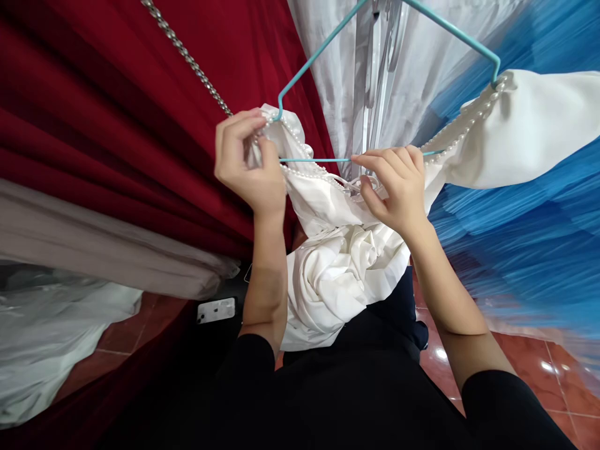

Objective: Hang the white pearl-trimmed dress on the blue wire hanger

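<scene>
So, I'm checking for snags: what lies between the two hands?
In the head view, the hanger's blue bar and part of the white garment, beaded edge included.

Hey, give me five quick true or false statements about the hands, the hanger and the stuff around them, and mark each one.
1. The hanger is light blue. True.
2. The left hand is at the beaded edge of the white garment. True.
3. The white garment is completely off the hanger. False: a beaded edge meets the hanger's corner at picture right.
4. The right hand is holding the phone. False: the phone lies apart from both hands; the right hand is at the hanger's lower bar.
5. The blue fabric is on the person's right. True.
</scene>
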Available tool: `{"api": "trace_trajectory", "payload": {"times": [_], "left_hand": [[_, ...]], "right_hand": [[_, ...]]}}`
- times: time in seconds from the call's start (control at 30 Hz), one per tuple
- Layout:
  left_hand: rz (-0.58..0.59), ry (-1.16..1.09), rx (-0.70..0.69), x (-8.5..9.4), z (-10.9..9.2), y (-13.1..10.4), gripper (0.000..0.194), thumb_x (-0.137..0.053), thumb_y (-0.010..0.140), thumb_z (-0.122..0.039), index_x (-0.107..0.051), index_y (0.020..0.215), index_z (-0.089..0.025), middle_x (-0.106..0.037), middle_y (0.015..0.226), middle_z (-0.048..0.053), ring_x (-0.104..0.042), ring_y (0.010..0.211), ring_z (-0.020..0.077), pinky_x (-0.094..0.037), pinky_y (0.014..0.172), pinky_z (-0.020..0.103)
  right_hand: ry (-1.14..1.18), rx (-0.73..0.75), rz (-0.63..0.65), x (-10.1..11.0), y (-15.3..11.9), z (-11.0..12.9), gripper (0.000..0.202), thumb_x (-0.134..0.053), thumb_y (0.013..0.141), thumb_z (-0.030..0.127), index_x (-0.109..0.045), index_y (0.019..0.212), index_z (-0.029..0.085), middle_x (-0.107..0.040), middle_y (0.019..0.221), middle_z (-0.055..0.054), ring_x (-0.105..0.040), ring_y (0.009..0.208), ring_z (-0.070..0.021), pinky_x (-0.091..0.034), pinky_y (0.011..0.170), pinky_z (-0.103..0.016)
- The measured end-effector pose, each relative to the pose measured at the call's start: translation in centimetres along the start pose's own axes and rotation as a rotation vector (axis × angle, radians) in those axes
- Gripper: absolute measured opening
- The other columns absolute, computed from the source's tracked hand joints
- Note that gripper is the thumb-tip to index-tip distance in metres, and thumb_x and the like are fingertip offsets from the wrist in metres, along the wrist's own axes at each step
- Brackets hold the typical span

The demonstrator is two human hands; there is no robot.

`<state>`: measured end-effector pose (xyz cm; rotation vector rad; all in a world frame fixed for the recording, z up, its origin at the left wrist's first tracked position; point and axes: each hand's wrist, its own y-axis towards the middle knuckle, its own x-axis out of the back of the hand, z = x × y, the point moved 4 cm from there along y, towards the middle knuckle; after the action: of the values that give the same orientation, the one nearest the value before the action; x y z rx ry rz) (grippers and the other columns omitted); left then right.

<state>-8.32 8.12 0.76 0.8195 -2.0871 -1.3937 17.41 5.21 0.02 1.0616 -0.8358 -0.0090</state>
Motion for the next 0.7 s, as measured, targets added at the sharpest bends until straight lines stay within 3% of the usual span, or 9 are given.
{"api": "trace_trajectory", "payload": {"times": [0.07, 0.17, 0.23, 0.33, 0.43, 0.5, 0.57, 0.7], "left_hand": [[-0.123, 0.023, -0.017, 0.6, 1.1, 1.5, 0.016, -0.046, 0.107, -0.008, -0.058, 0.106, -0.019, -0.064, 0.105, -0.002, -0.061, 0.107, 0.0111, -0.054, 0.101, 0.039], [-0.163, 0.036, 0.017, 2.5, 2.9, 3.6, 0.011, -0.053, 0.102, -0.014, -0.062, 0.101, -0.02, -0.064, 0.098, -0.002, -0.066, 0.1, 0.0139, -0.059, 0.095, 0.039], [-0.2, 0.043, 0.069, 4.2, 4.2, 3.8, 0.001, -0.06, 0.099, -0.021, -0.061, 0.1, -0.02, -0.063, 0.097, -0.002, -0.069, 0.098, 0.0151, -0.062, 0.095, 0.042], [-0.153, 0.073, 0.156, 5.7, 5.5, 1.8, 0.021, -0.066, 0.101, -0.041, -0.06, 0.103, -0.021, -0.064, 0.097, -0.003, -0.068, 0.094, 0.0129, -0.065, 0.093, 0.044], [0.011, 0.108, 0.247, 5.8, 5.3, -1.5, 0.034, -0.071, 0.095, -0.057, -0.065, 0.101, -0.024, -0.07, 0.09, -0.006, -0.068, 0.084, 0.0116, -0.065, 0.076, 0.039], [0.121, 0.114, 0.351, 5.4, 3.9, -3.6, 0.025, -0.075, 0.093, -0.048, -0.069, 0.097, -0.024, -0.073, 0.086, -0.005, -0.07, 0.079, 0.0134, -0.061, 0.068, 0.036], [0.269, 0.082, 0.393, 4.5, 1.3, -4.9, 0.011, -0.072, 0.094, -0.034, -0.073, 0.096, -0.023, -0.077, 0.085, -0.002, -0.072, 0.075, 0.016, -0.06, 0.068, 0.035], [0.479, -0.077, -0.016, 2.3, -7.0, -4.8, 0.011, -0.067, 0.097, -0.02, -0.076, 0.094, -0.024, -0.081, 0.091, 0.0, -0.077, 0.089, 0.0196, -0.06, 0.086, 0.038]], "right_hand": [[0.003, 0.01, -0.006, 0.2, 0.1, 0.0, 0.035, -0.047, 0.102, 0.026, -0.062, 0.133, 0.032, -0.073, 0.122, -0.002, -0.064, 0.107, -0.0215, -0.043, 0.109, -0.048], [0.014, -0.012, 0.01, 0.4, 0.3, -0.4, 0.035, -0.047, 0.101, 0.025, -0.065, 0.131, 0.032, -0.073, 0.121, -0.001, -0.065, 0.107, -0.0212, -0.044, 0.108, -0.048], [0.022, -0.027, 0.013, 0.4, 0.4, -0.6, 0.035, -0.046, 0.101, 0.023, -0.067, 0.127, 0.033, -0.074, 0.119, -0.001, -0.065, 0.106, -0.0212, -0.044, 0.107, -0.049], [0.039, -0.035, -0.003, 0.2, 0.5, -0.8, 0.037, -0.045, 0.1, 0.021, -0.068, 0.125, 0.034, -0.074, 0.118, -0.001, -0.065, 0.104, -0.0209, -0.044, 0.106, -0.049], [0.061, -0.041, -0.018, -0.1, 0.4, -0.8, 0.039, -0.045, 0.098, 0.02, -0.069, 0.125, 0.034, -0.074, 0.116, -0.001, -0.066, 0.103, -0.021, -0.044, 0.106, -0.049], [0.074, -0.043, -0.03, -0.3, 0.4, -0.7, 0.039, -0.044, 0.098, 0.02, -0.07, 0.124, 0.033, -0.074, 0.114, -0.002, -0.067, 0.103, -0.0211, -0.044, 0.106, -0.05], [0.08, -0.04, -0.041, -0.3, 0.3, -0.6, 0.039, -0.044, 0.098, 0.02, -0.07, 0.122, 0.033, -0.074, 0.113, -0.002, -0.067, 0.102, -0.021, -0.044, 0.106, -0.05], [0.066, -0.03, -0.061, -0.1, 0.3, -0.3, 0.038, -0.045, 0.098, 0.019, -0.07, 0.123, 0.032, -0.074, 0.112, -0.001, -0.067, 0.101, -0.0208, -0.044, 0.105, -0.05]]}}
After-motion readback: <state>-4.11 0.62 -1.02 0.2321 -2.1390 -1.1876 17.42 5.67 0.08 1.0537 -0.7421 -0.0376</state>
